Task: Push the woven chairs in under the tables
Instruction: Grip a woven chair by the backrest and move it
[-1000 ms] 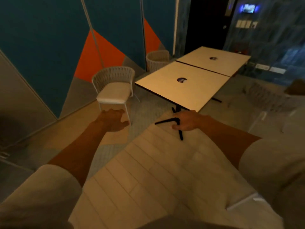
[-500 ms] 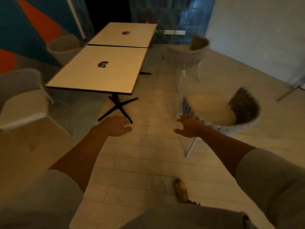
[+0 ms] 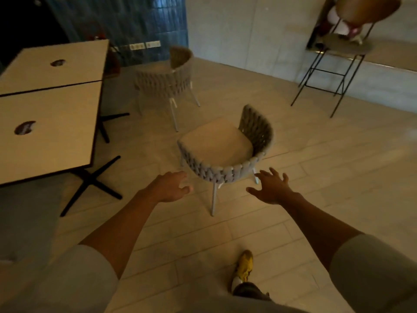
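Observation:
A grey woven chair (image 3: 223, 152) with a pale seat cushion stands out on the floor, well clear of the near table (image 3: 49, 129). A second woven chair (image 3: 167, 80) stands farther back, beside the far table (image 3: 56, 66). My left hand (image 3: 170, 186) hovers just short of the near chair's woven rim, fingers loosely curled, holding nothing. On the other side, my right hand (image 3: 272, 185) is spread wide just below the rim's right end. Neither hand touches the chair.
The two tables stand end to end on black cross feet (image 3: 90, 181). A tall black-legged stool (image 3: 338, 55) stands by the counter at the back right. My yellow shoe (image 3: 244, 265) is on the pale plank floor below the chair.
The view has swung right, away from the tables and the chairs on the wall side. The near woven chair now sits centred, and both hands have come closer to its rim.

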